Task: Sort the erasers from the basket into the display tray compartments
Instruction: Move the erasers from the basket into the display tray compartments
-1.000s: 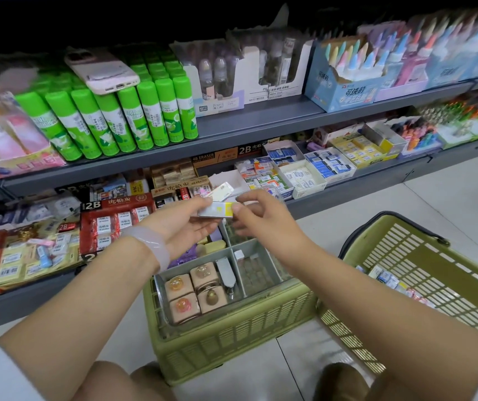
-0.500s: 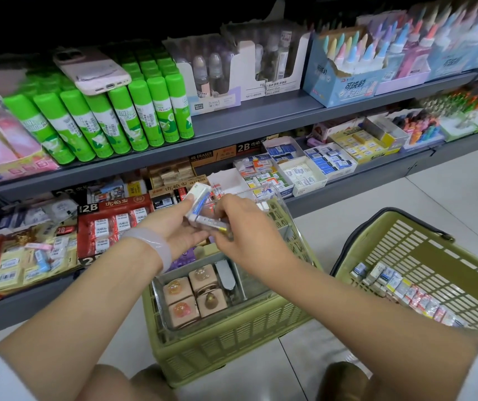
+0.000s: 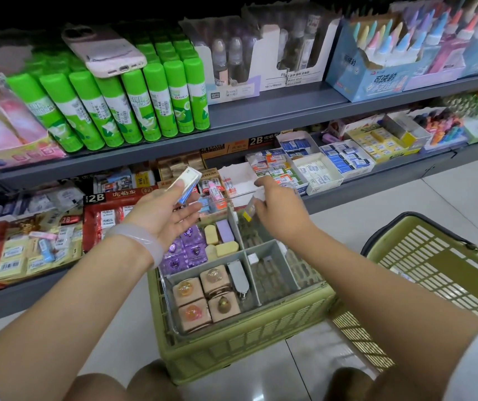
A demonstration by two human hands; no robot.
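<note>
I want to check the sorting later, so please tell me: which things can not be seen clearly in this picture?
- Right hand, head view: its eraser is blurred and partly hidden by the fingers.
- Left hand: the label on its eraser is blurred.
- Right basket: cut off by the picture edge; the right arm hides its contents.
- Tray: the far right compartment is hidden under the right hand.

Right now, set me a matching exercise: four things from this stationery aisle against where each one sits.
Things:
1. phone
2. pink square erasers
3. white-and-blue eraser
4. purple erasers

Places:
A. left hand
B. near left tray compartment
C. on the green glue sticks
D. tray compartment behind the pink ones

Pairs: 1-C, 2-B, 3-A, 4-D
</note>
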